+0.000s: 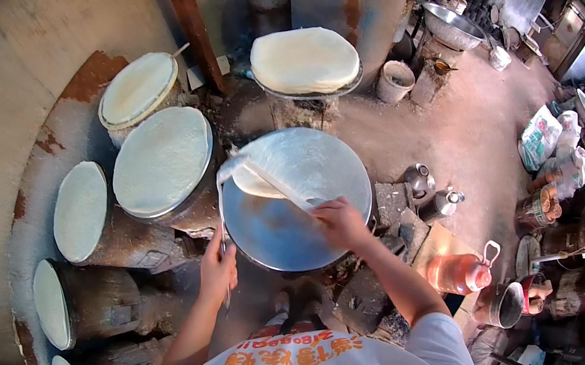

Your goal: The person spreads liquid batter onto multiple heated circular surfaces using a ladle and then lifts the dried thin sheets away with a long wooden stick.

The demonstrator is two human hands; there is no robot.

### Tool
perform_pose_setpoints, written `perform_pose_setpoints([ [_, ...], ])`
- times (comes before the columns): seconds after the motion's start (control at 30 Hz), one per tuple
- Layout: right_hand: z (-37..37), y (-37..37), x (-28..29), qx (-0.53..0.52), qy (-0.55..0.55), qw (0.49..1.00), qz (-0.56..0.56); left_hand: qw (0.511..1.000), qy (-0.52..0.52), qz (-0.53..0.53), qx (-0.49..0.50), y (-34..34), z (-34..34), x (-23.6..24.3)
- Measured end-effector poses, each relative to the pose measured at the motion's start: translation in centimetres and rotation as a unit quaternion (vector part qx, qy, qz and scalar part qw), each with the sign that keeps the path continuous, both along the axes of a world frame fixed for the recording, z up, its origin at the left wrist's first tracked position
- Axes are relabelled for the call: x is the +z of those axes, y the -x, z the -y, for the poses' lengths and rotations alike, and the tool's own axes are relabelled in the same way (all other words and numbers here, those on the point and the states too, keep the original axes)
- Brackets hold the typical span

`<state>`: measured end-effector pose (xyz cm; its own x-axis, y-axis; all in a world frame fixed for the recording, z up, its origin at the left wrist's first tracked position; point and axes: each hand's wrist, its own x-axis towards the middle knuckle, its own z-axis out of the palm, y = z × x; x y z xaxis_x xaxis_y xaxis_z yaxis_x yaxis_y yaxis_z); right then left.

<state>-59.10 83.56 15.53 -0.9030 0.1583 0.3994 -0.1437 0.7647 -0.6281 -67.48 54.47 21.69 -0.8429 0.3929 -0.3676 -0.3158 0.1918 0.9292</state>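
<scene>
The left hand (217,271) is closed around the thin handle of a long-handled silver metal ladle (230,167), its bowl raised at the far-left rim of a wide, round, grey metal pan (271,236). The right hand (340,223) grips the near end of a long, flat, pale strip (279,183) slanting across the pan; whether its far end touches the ladle is unclear. Keeping both tools there presumably lets drips fall inside. A creamy, pale layer (295,152) covers the pan's far part, leaving grey metal bare nearer the body. The pan sits directly before the person, probably for easy reach by both arms. Pale-topped round pans (164,161) curve along the left, and a stack of flat, pale, round sheets (305,60) lies beyond, apart from the tools
</scene>
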Motion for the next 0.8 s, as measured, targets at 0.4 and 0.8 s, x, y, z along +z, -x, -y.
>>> perform_pose_setpoints([
  [0.4,-5.2,0.1,-0.9,0.123,0.084,0.987,0.062,0.966,0.165,-0.151,-0.129,-4.4,5.6,-2.6],
  [0.8,-6.5,2.2,-0.1,0.08,0.097,0.985,0.117,0.94,0.24,-0.041,-0.239,-6.0,4.1,0.3],
])
